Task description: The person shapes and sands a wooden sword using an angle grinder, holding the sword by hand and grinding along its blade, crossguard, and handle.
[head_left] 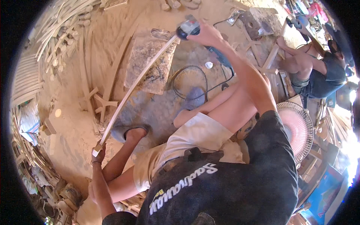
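Observation:
A long, slim, pale wooden strip [137, 82] slants from low on the left up to the far middle. My left hand [98, 154] is closed round its near end, beside my left foot. My right hand [207, 34], arm stretched out, grips an angle grinder [188, 28] with a dark head. The grinder's disc end meets or overlaps the strip's far end; whether they touch I cannot tell. Below the strip lies a worn, stained wooden board [148, 62]. From the grinder side, a dark power cord [207, 83] loops over the dusty ground.
Wooden pieces joined in a branching shape [100, 102] and long slats [117, 67] lie left of the board. Stacked sticks [62, 32] fill the far left. A fan [296, 129] stands at my right. Another person [320, 71] sits at the far right with a tool.

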`<state>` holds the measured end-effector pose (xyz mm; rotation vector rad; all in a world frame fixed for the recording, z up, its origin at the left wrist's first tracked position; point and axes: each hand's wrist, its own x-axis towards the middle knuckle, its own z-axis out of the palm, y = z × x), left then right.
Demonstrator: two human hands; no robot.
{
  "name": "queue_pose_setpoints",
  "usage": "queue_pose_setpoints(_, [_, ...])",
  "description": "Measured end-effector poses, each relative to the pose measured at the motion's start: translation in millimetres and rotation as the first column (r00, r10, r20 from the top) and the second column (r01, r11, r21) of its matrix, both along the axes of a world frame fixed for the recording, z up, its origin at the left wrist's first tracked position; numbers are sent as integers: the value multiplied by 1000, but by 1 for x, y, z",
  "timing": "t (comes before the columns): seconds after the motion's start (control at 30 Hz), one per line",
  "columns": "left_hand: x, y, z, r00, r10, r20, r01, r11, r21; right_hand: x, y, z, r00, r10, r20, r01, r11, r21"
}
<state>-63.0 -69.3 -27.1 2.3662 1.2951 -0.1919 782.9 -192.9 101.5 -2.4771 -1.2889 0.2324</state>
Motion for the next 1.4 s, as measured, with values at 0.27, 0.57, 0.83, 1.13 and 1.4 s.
queue_pose_setpoints(0.27, [-13, -15, 17, 996, -58, -67, 64, 994, 94, -113, -1, 45, 953, 281, -108, -296, 942, -157])
queue_pose_setpoints(0.57, [8, -13, 8, 999, -10, -49, 9, 1000, -19, 4, -13, 19, 998, 41, -39, -46, 991, -129])
queue_pose_setpoints(0.83, [28, -12, 16, 998, 16, -65, -18, 999, -32, 7, -11, 4, 996, 37, -86, -44, 996, -83])
queue_pose_setpoints(1.13, [-2, -34, -2, 997, -39, -67, 45, 996, 81, 31, -2, -13, 954, 30, -300, -28, 1000, 9])
queue_pose_setpoints(1.4, [6, -42, -6, 996, -8, -88, 16, 996, 83, 47, 7, -8, 924, 25, -381, -9, 999, 45])
